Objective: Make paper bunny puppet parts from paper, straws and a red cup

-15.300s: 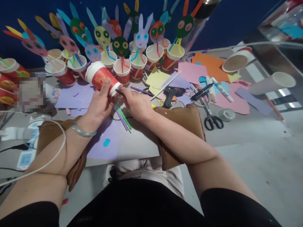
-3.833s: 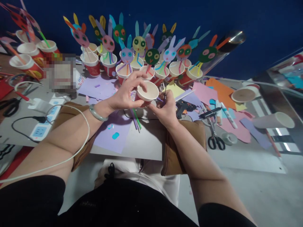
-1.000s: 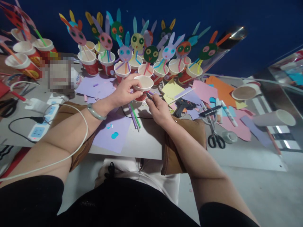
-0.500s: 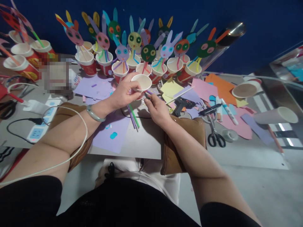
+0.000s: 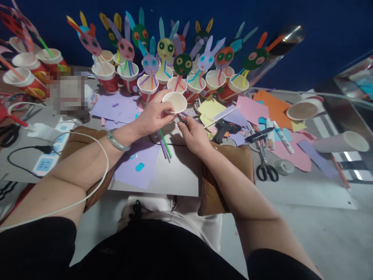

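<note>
My left hand [image 5: 155, 112] is closed on the side of a paper cup [image 5: 175, 102], its thumb by the rim and its pale open mouth turned up. My right hand [image 5: 194, 132] is closed beside the cup's lower part. From its fingers shows a slim dark tool [image 5: 182, 118], mostly hidden, whose kind I cannot make out; it is close to the cup, and whether it touches is unclear. Below the cup lie purple and green straws [image 5: 164, 144]. Purple paper [image 5: 136, 167] spreads under my left forearm, with a blue cut-out [image 5: 140, 167] on it.
Rows of red paper cups [image 5: 147, 88] holding paper rabbit heads [image 5: 183, 64] on straws stand behind my hands. At right are a black glue gun [image 5: 224, 130], scissors [image 5: 266, 171], tape [image 5: 284, 167], markers [image 5: 282, 137] and coloured paper [image 5: 250, 111]. A power strip [image 5: 52, 151] lies left; a white cable [image 5: 106, 159] crosses my left arm.
Almost nothing differs. The cup and both hands hold practically the same place and grip, and the whole view has shifted very slightly.
</note>
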Available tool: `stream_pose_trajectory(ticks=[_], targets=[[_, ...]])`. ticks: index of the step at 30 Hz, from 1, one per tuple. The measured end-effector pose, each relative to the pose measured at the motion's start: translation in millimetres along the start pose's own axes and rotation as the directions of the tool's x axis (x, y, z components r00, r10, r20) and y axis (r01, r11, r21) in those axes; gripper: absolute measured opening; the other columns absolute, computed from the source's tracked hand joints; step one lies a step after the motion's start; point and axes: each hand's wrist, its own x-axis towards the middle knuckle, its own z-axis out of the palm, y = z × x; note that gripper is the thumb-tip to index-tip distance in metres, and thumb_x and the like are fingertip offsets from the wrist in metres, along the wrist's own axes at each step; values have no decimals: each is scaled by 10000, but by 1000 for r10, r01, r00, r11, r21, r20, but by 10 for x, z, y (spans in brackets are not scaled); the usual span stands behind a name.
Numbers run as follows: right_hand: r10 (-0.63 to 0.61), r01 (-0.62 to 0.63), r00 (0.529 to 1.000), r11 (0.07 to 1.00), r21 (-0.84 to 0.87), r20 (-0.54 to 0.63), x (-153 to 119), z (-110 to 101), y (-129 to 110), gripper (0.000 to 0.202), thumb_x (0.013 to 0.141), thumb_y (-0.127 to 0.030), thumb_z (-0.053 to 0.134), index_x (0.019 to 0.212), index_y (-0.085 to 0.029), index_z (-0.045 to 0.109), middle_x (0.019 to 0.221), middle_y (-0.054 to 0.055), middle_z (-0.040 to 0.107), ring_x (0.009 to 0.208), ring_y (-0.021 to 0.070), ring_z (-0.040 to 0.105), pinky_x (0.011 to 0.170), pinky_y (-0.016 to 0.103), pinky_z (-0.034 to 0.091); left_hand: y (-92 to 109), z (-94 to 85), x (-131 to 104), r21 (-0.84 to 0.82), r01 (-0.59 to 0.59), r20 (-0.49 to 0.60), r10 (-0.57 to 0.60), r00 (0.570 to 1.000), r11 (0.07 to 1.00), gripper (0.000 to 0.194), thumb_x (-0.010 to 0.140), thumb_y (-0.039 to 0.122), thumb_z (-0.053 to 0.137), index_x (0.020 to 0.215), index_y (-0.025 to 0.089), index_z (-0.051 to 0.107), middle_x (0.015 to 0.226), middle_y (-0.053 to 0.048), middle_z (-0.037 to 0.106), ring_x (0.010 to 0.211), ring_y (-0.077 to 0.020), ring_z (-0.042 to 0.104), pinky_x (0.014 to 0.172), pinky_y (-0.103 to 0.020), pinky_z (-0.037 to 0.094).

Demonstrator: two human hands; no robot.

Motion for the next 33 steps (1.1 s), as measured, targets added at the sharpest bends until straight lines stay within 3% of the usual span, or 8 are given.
stream_pose_trajectory(ticks=[3,5,12,18,21,25,28,33], targets=[[-63,28,992,957,-289,-110,-37,18,8,314,1026,-549,506,969,-243,540,654,13,500,659,230,515,658,326,356,3,10,-2,8,3,-8,-3,1000,1000,130,847,326,771,895,220,712,1552,-93,568,1497,-357,490,1298,-592,366],[-58,23,992,956,-292,-113,-35,18,2,303,1022,-540,510,972,-242,536,652,11,496,655,228,513,660,327,358,11,10,-3,10,6,-15,-6,1000,1000,151,854,350,776,900,220,714,1550,-93,568,1486,-351,501,1295,-585,373],[112,-204,956,918,341,270,47,-47,-33,460,1010,-705,456,849,-279,391,582,-71,399,479,127,314,509,267,282,19,9,-7,-6,3,-5,-3,1000,1000,107,856,315,762,875,225,705,1555,-89,557,1468,-362,514,1263,-584,411],[29,-47,997,956,-288,-66,-19,-3,-54,279,1021,-512,504,982,-240,550,700,31,556,671,242,526,690,338,369,-19,56,-9,24,1,-36,0,999,1000,92,861,297,767,893,226,717,1534,-93,568,1463,-346,519,1279,-578,393],[7,-43,995,931,-361,-102,-28,8,-46,294,1022,-510,502,1045,-226,573,691,32,555,662,246,522,680,339,361,-2,60,-20,20,5,-48,-4,999,1000,124,876,330,771,889,223,710,1528,-106,570,1467,-349,520,1278,-569,394],[7,-8,1000,1000,18,28,20,-14,-26,397,1027,-616,504,857,-259,476,641,-18,506,605,174,469,606,303,372,4,68,-24,-4,22,-66,-22,998,1000,242,871,408,796,997,231,690,1513,-120,582,1467,-359,529,1261,-570,412],[32,-75,991,941,329,132,46,-33,-51,551,961,-784,539,810,-269,414,591,-57,455,536,126,395,527,274,336,-74,105,7,-106,44,-122,-56,991,993,620,814,488,856,1330,263,598,1474,-137,604,1433,-346,565,1211,-540,475],[12,-75,991,868,490,130,28,-43,-123,629,870,-881,591,839,-277,420,592,-70,434,514,109,355,472,260,264,-222,138,63,-387,112,-16,-128,992,915,1011,721,660,901,1535,287,432,1386,-144,669,1350,-359,654,1123,-545,541]])
